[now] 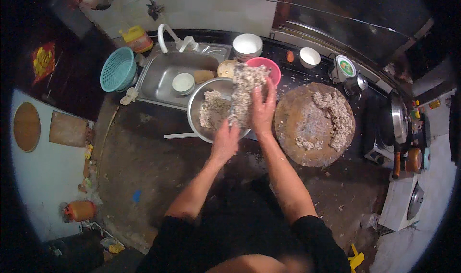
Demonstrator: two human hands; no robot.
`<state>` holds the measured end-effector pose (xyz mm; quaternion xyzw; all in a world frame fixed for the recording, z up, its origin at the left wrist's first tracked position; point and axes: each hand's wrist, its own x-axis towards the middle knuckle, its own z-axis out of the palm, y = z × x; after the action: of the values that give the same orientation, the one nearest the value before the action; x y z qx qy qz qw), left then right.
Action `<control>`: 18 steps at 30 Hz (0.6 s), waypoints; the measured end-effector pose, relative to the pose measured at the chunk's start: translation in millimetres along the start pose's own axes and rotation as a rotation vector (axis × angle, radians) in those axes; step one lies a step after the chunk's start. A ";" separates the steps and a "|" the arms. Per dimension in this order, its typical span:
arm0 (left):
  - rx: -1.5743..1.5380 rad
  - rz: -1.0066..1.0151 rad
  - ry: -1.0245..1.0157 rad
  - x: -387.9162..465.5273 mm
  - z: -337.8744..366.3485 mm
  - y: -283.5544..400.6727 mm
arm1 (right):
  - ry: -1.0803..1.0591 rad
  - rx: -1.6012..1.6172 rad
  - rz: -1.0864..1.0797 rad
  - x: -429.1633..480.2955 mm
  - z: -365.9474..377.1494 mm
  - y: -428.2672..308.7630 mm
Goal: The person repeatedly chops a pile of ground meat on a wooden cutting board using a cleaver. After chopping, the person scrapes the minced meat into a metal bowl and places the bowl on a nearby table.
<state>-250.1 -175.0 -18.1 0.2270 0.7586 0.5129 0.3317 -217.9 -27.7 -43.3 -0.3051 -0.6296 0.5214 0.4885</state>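
A thick slab of pale chopped mixture is held up between my hands, over the right side of a steel bowl. A grey flat edge shows along its left side; the mixture hides most of what carries it. My left hand grips the slab's lower end. My right hand presses its right side, with fingers spread. Inside the bowl lies more pale mixture with dark specks. To the right, a round wooden chopping block carries a curved heap of chopped mixture.
A steel sink with a white tap stands behind left, a small bowl inside. A pink bowl and stacked white bowls stand behind my hands. At far right is a lidded pan. Loose crumbs dot the counter.
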 end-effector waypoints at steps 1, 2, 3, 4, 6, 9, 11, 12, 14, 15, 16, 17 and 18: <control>0.234 0.046 0.118 3.1 -12.6 -7.9 | -0.050 0.053 -0.008 -8.4 13.2 17.7; 0.420 0.084 0.152 6.6 -24.9 -16.2 | -0.056 0.058 0.133 -9.7 30.1 38.4; 0.600 0.058 0.195 8.7 -34.8 -24.9 | -0.128 0.004 0.214 -16.3 35.5 58.4; 0.643 0.040 0.166 12.6 -43.8 -33.0 | -0.199 -0.050 0.296 -22.2 35.6 76.8; 0.726 0.024 0.141 23.2 -57.7 -45.4 | -0.295 -0.067 0.410 -28.9 35.3 103.2; 0.611 -0.059 0.153 34.6 -70.9 -53.0 | -0.358 -0.061 0.371 -38.3 33.4 106.4; 0.497 -0.005 0.170 38.9 -76.7 -49.5 | -0.377 -0.186 0.132 -43.2 39.9 86.9; 0.364 -0.103 0.117 40.9 -79.9 -45.7 | -0.447 -0.124 0.087 -49.1 43.3 72.7; 0.020 -0.233 0.008 40.9 -85.3 -36.5 | -0.612 -0.010 -0.117 -66.0 57.5 45.2; -0.127 -0.269 -0.029 39.4 -88.5 -31.8 | -0.695 -0.022 -0.133 -72.9 64.7 34.2; -0.295 -0.251 -0.060 34.8 -91.9 -28.0 | -0.817 -0.102 -0.146 -75.2 73.4 26.7; -0.442 -0.303 -0.073 31.6 -94.8 -24.3 | -0.855 -0.115 -0.194 -77.0 77.2 21.2; -0.485 -0.314 -0.120 27.2 -99.4 -21.4 | -0.895 -0.129 -0.242 -78.3 80.7 17.9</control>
<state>-341.8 -226.7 -20.1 0.0509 0.6189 0.6072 0.4957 -269.1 -121.7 -81.9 -0.0043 -0.8405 0.5010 0.2064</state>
